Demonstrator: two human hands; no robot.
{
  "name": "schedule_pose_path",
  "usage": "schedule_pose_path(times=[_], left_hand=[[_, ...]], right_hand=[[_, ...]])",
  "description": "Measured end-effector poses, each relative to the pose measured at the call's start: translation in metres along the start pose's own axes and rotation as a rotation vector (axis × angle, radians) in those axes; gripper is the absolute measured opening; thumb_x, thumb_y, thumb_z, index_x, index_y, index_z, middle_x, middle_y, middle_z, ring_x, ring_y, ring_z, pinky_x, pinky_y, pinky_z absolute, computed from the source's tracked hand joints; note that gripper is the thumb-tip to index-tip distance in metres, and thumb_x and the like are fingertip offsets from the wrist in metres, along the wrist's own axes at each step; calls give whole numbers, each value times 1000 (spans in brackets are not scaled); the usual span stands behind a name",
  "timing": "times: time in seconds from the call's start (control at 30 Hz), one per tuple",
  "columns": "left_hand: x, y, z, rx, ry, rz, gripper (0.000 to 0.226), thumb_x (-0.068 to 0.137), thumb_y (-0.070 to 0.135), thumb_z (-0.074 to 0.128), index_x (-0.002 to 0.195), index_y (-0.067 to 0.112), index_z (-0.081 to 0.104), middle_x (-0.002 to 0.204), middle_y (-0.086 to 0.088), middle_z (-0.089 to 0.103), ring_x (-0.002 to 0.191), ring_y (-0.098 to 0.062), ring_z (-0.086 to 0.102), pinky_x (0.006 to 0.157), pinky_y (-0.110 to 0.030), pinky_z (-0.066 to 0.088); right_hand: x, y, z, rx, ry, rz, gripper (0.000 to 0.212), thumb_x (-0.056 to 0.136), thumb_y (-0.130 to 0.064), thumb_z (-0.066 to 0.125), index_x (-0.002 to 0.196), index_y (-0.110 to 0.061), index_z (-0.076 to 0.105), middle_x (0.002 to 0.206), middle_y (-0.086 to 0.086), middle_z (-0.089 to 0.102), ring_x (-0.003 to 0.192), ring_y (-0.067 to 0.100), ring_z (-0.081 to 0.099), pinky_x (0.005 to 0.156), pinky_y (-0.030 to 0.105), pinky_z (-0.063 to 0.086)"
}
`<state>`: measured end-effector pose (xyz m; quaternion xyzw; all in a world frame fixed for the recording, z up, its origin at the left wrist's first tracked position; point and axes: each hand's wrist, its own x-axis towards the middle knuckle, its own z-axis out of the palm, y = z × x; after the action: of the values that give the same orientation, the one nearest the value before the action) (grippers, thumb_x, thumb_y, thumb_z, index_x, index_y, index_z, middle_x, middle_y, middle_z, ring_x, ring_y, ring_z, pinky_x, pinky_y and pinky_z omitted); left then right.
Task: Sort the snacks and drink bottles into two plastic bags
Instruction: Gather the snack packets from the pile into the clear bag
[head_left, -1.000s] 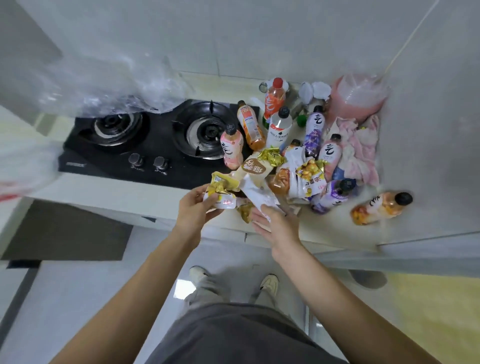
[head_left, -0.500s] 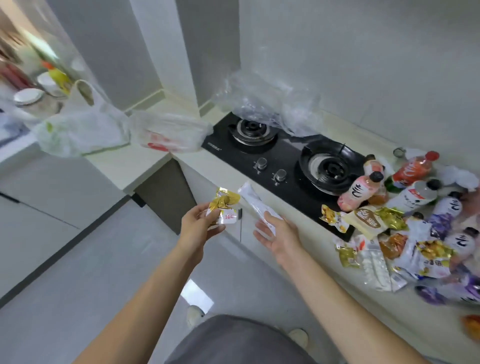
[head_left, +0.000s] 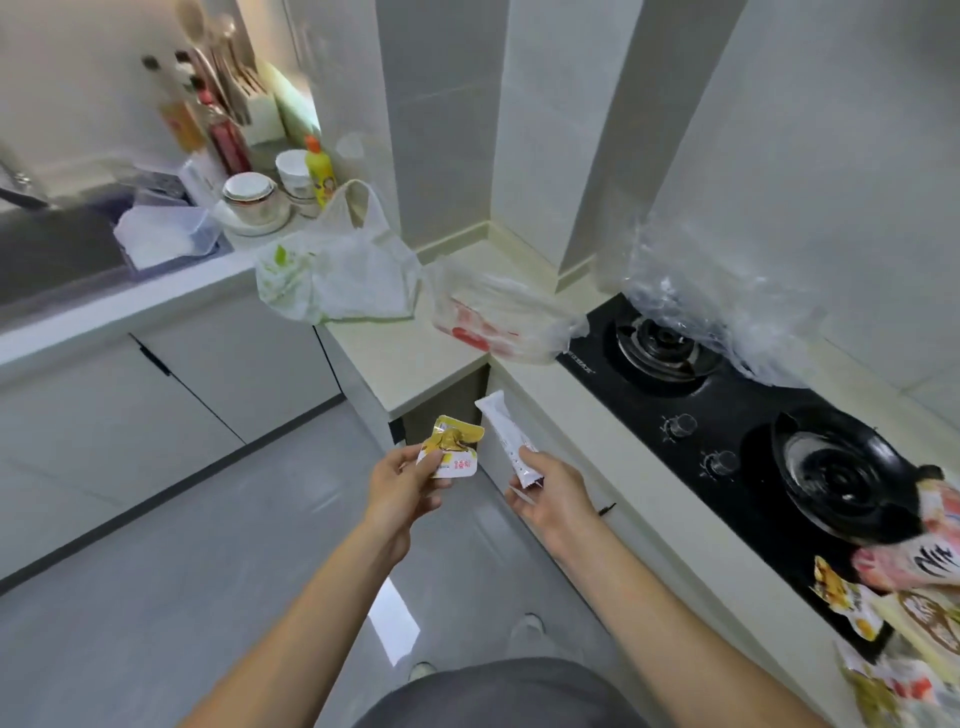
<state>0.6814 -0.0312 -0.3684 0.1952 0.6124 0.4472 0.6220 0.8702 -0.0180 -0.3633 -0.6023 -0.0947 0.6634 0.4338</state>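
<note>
My left hand (head_left: 402, 486) grips a small yellow and white snack packet (head_left: 451, 451) in front of the counter. My right hand (head_left: 553, 491) holds a long white snack packet (head_left: 506, 437) that points up and away. Two plastic bags lie on the counter corner ahead: a white one with green print (head_left: 337, 273) on the left and a clear one with red print (head_left: 498, 319) to its right. The pile of snack packets (head_left: 852, 608) and a pink drink bottle (head_left: 914, 558) lies at the far right edge, partly cut off.
A black two-burner gas stove (head_left: 737, 415) runs along the counter on my right, with crumpled clear plastic (head_left: 727, 291) behind its far burner. A sink (head_left: 57, 244), bowls (head_left: 254, 195) and bottles stand at the back left. Grey floor lies below.
My view has swung left, away from the pile and toward the two bags. Both hands have carried their packets leftward off the counter edge.
</note>
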Motion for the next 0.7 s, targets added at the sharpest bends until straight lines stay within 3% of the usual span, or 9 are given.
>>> schedule_pose_path(times=[0.13, 0.33, 0.5, 0.6, 0.7], left_hand=[[47, 21, -7, -7, 42, -27, 24, 98, 17, 69, 118, 4, 64, 83, -11, 77, 58, -11, 66, 48, -19, 46], [146, 73, 15, 40, 35, -56, 28, 97, 14, 70, 121, 4, 61, 93, -17, 78, 59, -14, 66, 52, -20, 55], [230, 121, 54, 142, 14, -90, 22, 97, 5, 67, 118, 3, 62, 97, -17, 77, 68, -18, 69, 56, -24, 57], [273, 138, 82, 222, -17, -98, 23, 97, 0, 63, 119, -2, 62, 92, -15, 76, 68, -19, 71, 57, -26, 57], [309, 146, 109, 288, -61, -109, 13, 96, -3, 60, 109, -1, 62, 76, -7, 77, 57, -15, 71, 54, -24, 57]], right_hand=[[37, -19, 35, -15, -7, -6, 5, 97, -7, 67, 97, -1, 68, 73, 9, 62, 65, 19, 58, 69, 36, 58], [125, -63, 79, 21, 41, -15, 15, 97, -8, 68, 108, 2, 67, 79, 12, 62, 66, 20, 58, 62, 33, 55], [209, -117, 107, 24, 143, 0, 17, 95, -9, 70, 111, -2, 66, 78, 10, 66, 59, 17, 58, 53, 28, 44], [255, -149, 113, -14, 211, 39, 9, 95, -13, 71, 98, -10, 64, 73, 6, 62, 47, 11, 55, 40, 21, 33], [288, -166, 112, -49, 289, 67, 12, 96, -10, 70, 90, -9, 60, 73, 8, 57, 48, 12, 49, 35, 18, 28]])
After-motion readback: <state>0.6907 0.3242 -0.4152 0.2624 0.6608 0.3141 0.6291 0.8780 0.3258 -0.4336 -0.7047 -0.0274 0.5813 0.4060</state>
